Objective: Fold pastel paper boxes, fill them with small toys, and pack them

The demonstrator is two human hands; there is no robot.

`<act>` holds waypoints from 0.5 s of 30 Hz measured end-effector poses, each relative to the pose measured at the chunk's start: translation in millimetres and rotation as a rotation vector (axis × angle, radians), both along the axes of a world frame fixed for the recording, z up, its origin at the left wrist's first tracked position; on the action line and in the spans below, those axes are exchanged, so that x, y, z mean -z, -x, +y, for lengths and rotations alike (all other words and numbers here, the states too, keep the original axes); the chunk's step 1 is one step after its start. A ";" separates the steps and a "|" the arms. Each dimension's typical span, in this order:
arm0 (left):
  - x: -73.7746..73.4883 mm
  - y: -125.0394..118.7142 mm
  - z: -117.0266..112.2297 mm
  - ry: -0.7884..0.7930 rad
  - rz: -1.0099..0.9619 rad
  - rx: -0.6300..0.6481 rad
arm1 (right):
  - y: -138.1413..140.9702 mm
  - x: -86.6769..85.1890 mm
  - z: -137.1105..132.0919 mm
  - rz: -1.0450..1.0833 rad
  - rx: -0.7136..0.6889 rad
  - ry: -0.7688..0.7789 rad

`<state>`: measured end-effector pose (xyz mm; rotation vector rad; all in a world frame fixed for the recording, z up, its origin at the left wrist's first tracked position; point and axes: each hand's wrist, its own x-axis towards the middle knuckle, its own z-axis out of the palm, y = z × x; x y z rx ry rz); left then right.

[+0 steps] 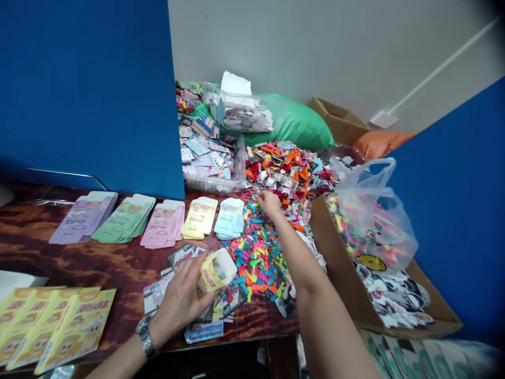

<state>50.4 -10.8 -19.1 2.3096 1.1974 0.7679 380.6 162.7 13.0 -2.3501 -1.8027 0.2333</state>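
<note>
My left hand (182, 297), with a metal watch (145, 337) on its wrist, is wrapped round a small yellow printed carton (211, 278). The carton is tilted, its open end facing right. My right hand (270, 203) reaches to the far edge of a heap of small bright rubber pieces that look like little balloons (256, 258). Its fingers are bent together and point down; what they pinch, if anything, is hidden. Beyond it lies a mixed heap of orange, red and white small items (292, 168). Under the carton are scattered printed cards and packets (205, 330).
Flat carton stacks in purple (81, 218), green (124, 218), pink (162, 223), yellow (199, 218) and blue (229, 218) line the table's back. Yellow cartons (74, 331) lie front left. A plastic tub (213, 181) stands behind; a cardboard box (331, 252) stands right.
</note>
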 end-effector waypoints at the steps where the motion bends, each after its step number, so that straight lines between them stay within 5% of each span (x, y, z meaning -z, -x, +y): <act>1: 0.1 1.0 0.4 0.006 0.007 -0.005 | -1.8 5.3 8.5 -0.025 0.007 0.024; 8: 1.2 1.1 7.2 0.007 0.009 0.010 | -1.8 25.0 29.7 -0.139 -0.003 0.183; 15: -1.6 -4.4 6.7 0.022 -0.010 0.019 | -4.9 25.7 35.7 -0.159 -0.065 0.222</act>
